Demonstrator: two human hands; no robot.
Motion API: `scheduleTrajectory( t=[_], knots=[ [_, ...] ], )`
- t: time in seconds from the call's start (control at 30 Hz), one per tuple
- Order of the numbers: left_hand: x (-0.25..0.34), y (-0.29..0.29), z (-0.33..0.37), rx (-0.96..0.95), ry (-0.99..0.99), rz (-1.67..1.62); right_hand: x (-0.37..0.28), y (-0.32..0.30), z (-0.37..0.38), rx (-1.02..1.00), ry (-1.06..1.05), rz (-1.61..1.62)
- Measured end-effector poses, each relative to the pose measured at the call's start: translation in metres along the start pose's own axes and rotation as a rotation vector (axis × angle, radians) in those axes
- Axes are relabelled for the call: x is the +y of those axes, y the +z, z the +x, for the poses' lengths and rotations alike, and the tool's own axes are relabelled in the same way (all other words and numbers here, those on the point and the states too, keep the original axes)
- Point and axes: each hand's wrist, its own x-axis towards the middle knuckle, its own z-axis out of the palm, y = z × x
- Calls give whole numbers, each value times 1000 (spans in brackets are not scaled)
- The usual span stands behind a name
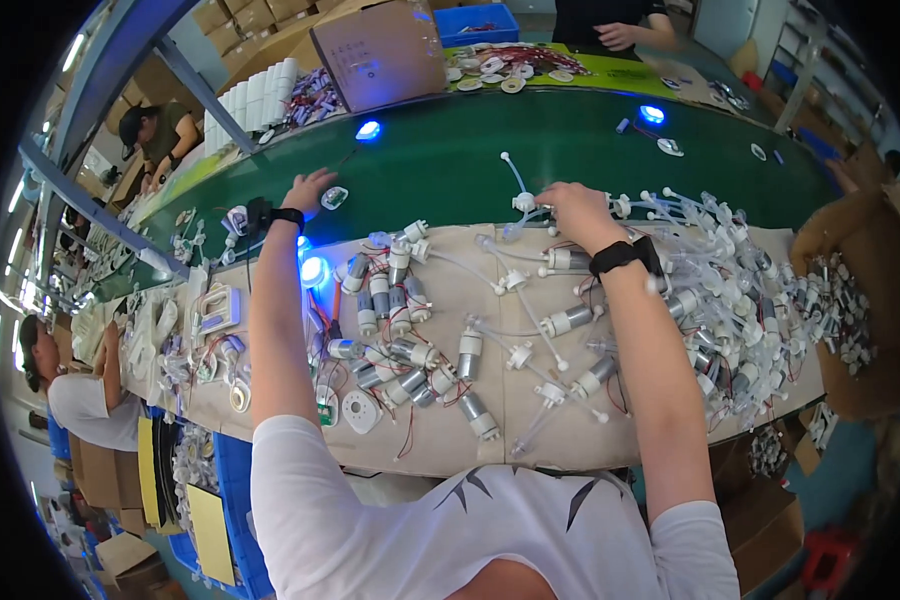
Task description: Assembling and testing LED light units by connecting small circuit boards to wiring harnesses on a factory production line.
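Green belt [450, 150] at far side: left hand [312, 190] spread beside white oval piece [335, 198]; right hand [573, 210] at white tube fitting [523, 202], over belt's near edge, pinch impossible to confirm. Possible risk: snagging on neighbouring tubes [678, 208] through a rightward pull.

White fitting [523, 203], translucent tube attached, pointing away: just beyond worktop's [450, 440] far edge. White oval circuit-board piece [335, 198]: on green belt [430, 150], near edge.
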Motion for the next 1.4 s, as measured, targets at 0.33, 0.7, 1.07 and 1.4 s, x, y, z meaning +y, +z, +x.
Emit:
scheduleTrajectory(
  t=[0.33, 0.7, 1.07, 1.4],
  knots=[
    [-9, -17, -18, -123, -10, 176, -8, -17, 1, 58, -44, -2],
    [10, -51, -26, 19, -121, -125, -8, -47, 4, 201, 36, 129],
    [120, -121, -7, 324, -156, -1594, -44, -129, -19, 566, 54, 1033],
    [243, -189, -35, 317, -63, -1901, -59, -131, -56, 654, 32, 1591]
  ],
)
